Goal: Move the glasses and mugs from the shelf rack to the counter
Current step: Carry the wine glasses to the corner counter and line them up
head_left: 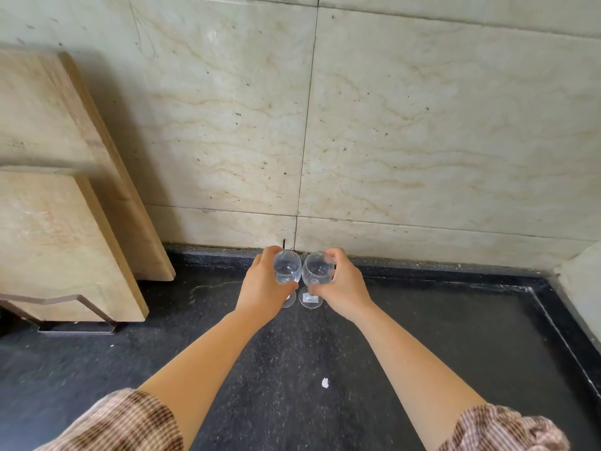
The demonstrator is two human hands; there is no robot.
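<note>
**Two stemmed glasses at counter, centre frame**

Left hand [265,283] grasps left glass [287,266] by the bowl; right hand [341,284] likewise grasps right glass [317,268]. Bowls near-touching, bases apparently on the dark counter [422,320] near the wall. Bowl grip keeps stems upright. Open counter toward lower right; boards [65,222] crowd left edge

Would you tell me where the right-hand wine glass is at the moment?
In the head view, the right wine glass is centre frame, gripped by the right hand, beside the left wine glass, near the wall.
</note>
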